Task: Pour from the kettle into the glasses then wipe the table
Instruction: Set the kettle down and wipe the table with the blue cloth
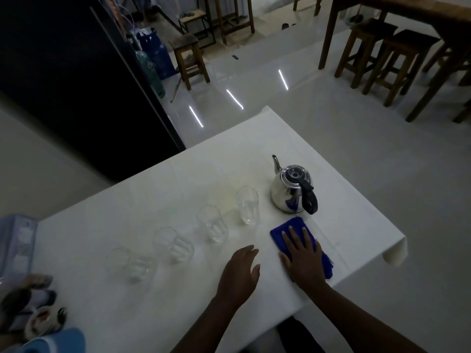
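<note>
A steel kettle (290, 191) with a black handle stands upright on the white table (127, 225), spout pointing away. Several clear glasses stand in a diagonal row from the kettle's left (246, 205) down to the near left (119, 261). A blue cloth (285, 229) lies flat just in front of the kettle. My right hand (303, 258) rests flat on the cloth, fingers spread. My left hand (242, 271) lies on the table beside it, fingers apart, holding nothing.
The table's right edge and corner (397, 248) are close to the cloth. A blurred box (15, 240) and other items sit at the left end. Wooden stools (190, 59) and a wooden table (407, 11) stand across the floor.
</note>
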Motion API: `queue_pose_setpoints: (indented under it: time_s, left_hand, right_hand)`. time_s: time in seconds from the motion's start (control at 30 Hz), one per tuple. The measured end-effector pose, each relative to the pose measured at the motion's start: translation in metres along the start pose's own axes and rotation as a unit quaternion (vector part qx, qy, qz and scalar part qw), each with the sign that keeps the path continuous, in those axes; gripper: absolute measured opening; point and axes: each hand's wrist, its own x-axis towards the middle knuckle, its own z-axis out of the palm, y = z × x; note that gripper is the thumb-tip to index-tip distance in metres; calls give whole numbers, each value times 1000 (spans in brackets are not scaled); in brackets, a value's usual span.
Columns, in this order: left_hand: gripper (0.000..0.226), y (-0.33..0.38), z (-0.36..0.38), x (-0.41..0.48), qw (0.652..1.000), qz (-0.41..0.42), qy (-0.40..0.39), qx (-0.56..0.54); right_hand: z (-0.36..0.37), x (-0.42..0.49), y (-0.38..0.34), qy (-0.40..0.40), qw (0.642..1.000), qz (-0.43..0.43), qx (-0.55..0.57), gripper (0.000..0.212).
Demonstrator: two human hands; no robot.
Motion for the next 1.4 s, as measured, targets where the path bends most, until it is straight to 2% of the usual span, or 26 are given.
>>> queue_pose_setpoints:
  time_s: [0.3,0.47,0.7,0.87,0.97,1.1,1.2,1.4]
  left_hand:
    - [53,-42,17,-24,999,-51,8,16]
    - [53,-49,20,-47,997,-79,16,-12]
    - [36,-61,29,-85,992,-80,89,-37]
    - [37,-71,30,-98,989,-104,101,-34]
    - [38,-78,25,-99,988,-111,108,-28]
    - [43,-87,13,-93,988,-113,108,-3]
    - [43,-92,3,-83,987,-120,109,-7]
    - [41,-89,7,-84,987,-118,104,-38]
  right_hand:
    - [2,6,-1,13,1000,14,10,45]
    - [3,4,-7,21,1000,-1,7,47]
    - [8,10,-45,19,1000,-5,15,50]
    - [32,-8,-73,-20,998,-65,-4,61]
    - [32,-14,-64,-3,996,-91,-26,63]
    - [31,4,-87,13,998,-51,-43,56]
    - [33,13,-110,6,999,-30,-31,60]
    - [32,-4,-74,-10,986,-148,-79,58]
